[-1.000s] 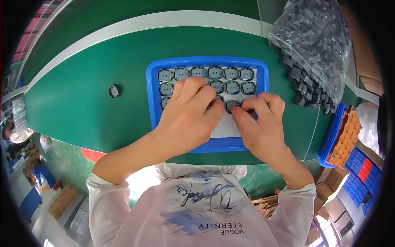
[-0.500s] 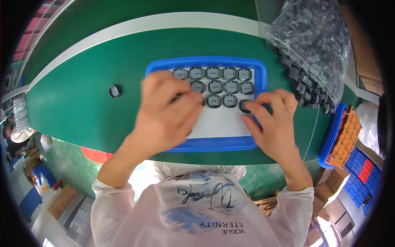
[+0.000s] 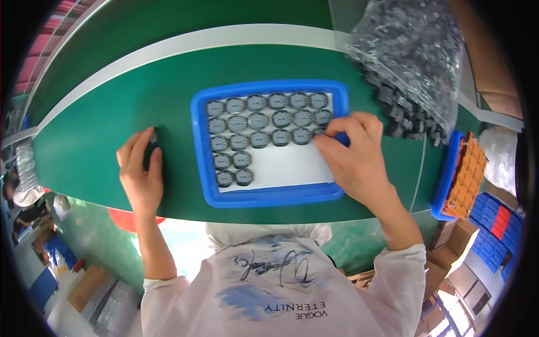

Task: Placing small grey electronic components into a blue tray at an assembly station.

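A blue tray (image 3: 269,200) lined with a white sheet holds rows of small round dark plastic parts with grey faces (image 3: 259,139). At the right end of the third row, the fingertips of my right hand (image 3: 359,157) pinch one of these parts, mostly hidden by the fingers. On the green table left of the tray, my left hand (image 3: 139,171) has its thumb and fingertips around a single dark round part (image 3: 154,137).
A clear plastic bag (image 3: 410,50) of dark parts lies at the far right, with several spilling from its mouth (image 3: 401,112). Stacked blue trays (image 3: 443,180) with an orange gridded piece (image 3: 463,182) stand at the right edge. A pale strip (image 3: 224,38) crosses behind the tray.
My left hand has left the tray and moved left to the lone part on the table. The right hand remains at the third row's right end. The tray appears slightly left of before.
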Tool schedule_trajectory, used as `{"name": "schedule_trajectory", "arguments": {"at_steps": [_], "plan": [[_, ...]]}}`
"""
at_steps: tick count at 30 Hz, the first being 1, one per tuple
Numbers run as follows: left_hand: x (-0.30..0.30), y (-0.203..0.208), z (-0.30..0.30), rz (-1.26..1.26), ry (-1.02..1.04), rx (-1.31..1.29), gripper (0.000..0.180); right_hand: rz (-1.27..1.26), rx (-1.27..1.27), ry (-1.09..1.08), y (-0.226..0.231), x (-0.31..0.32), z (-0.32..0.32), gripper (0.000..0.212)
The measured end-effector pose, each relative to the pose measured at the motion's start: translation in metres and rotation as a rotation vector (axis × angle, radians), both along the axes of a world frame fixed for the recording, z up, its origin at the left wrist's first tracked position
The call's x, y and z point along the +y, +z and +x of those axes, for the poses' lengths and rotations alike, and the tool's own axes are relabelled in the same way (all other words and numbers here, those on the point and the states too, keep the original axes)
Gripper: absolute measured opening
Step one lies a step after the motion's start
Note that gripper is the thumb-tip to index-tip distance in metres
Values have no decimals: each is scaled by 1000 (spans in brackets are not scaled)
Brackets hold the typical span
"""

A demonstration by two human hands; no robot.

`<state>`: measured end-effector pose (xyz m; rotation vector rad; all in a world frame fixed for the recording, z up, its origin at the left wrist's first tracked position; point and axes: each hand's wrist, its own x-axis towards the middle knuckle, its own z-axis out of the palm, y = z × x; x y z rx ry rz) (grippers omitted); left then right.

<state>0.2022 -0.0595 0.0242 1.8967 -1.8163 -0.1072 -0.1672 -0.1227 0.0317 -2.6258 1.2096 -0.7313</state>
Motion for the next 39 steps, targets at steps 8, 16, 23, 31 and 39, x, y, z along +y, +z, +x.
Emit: {"name": "schedule_trajectory", "arguments": {"at_steps": [8,16,23,31,39], "plan": [[1,2,-4,19,74,37,33,22,-28,-591,7,2,-40,31],[1,1,11,3,-75,109,38,124,-57,-506,-23,17,-87,19],[6,-26,-17,-84,13,136,35,217,197,-332,6,44,-80,29],[16,-22,0,-239,-207,99,26,212,304,-243,19,36,-75,23],[16,-28,-12,-254,-22,103,27,17,159,-402,-4,53,-69,25]]}}
